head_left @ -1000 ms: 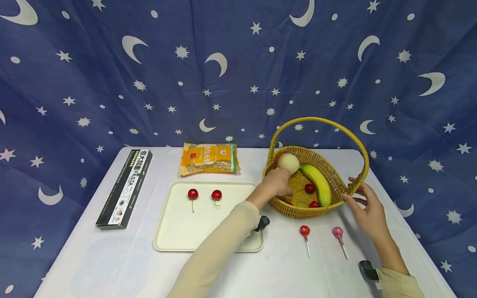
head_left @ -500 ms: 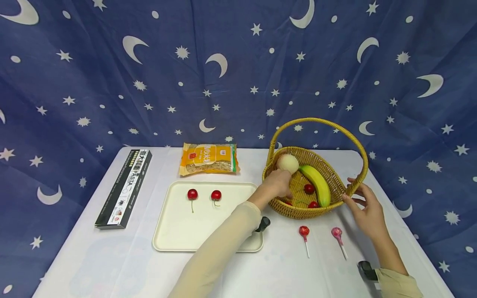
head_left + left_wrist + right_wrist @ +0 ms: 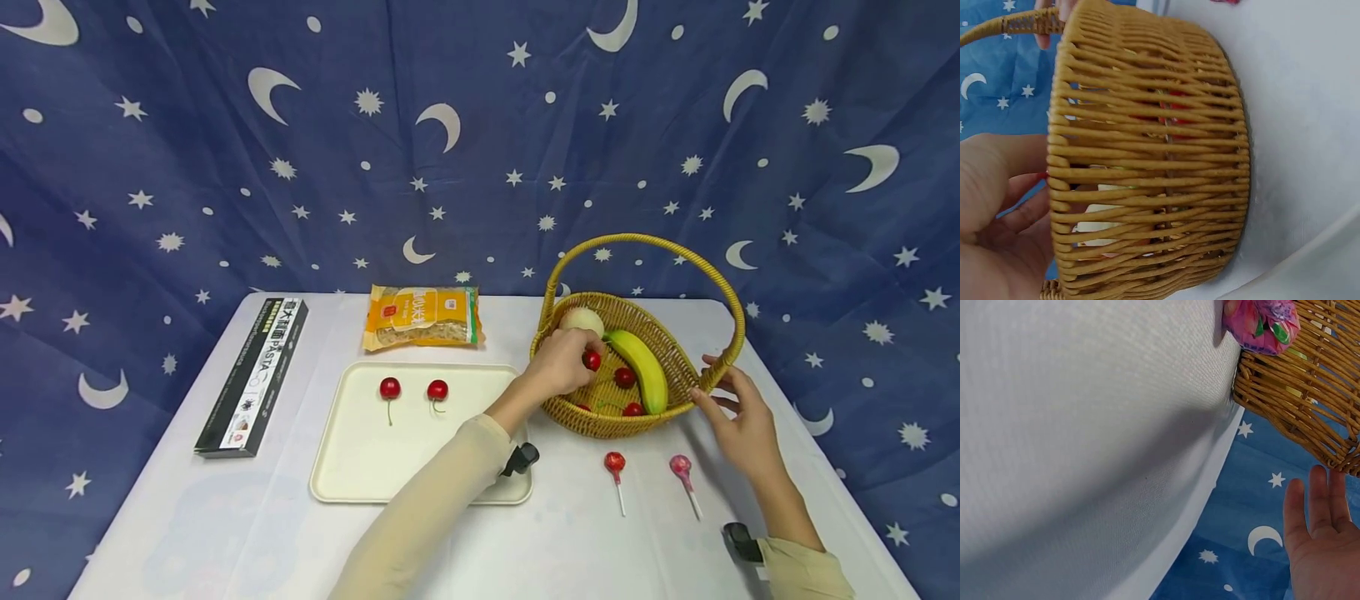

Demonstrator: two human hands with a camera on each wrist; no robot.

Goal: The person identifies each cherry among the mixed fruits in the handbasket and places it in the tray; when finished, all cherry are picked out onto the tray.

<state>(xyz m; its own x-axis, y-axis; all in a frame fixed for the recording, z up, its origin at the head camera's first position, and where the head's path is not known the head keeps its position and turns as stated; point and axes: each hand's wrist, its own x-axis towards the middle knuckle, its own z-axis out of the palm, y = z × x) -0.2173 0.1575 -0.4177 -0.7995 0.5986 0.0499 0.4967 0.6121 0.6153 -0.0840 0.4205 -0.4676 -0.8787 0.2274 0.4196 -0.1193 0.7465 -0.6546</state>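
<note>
At the left side of the yellow wicker basket (image 3: 611, 427), my left hand (image 3: 561, 363) pinches a red cherry (image 3: 592, 360) just above the basket floor. In the left wrist view that hand reaches over the rim, and only a sliver of the cherry shows. Inside the basket lie a yellow banana (image 3: 643, 373), a pale round fruit (image 3: 582, 319) partly behind the left hand, and several cherries, among them one cherry (image 3: 624, 377) beside the banana. My right hand (image 3: 741, 425) holds the basket's right end at the foot of its handle, thumb in front and fingers behind.
A cream tray (image 3: 375, 467) bearing two cherries (image 3: 389, 388) lies left of the basket. Behind it is an orange grain packet (image 3: 423, 317); farther left, a black pasta box (image 3: 251, 379). A red lollipop (image 3: 615, 463) and a pink lollipop (image 3: 681, 467) lie before the basket.
My left hand has risen slightly inside the basket, and a cherry now shows between its fingers. The right hand stays at the handle's foot.
</note>
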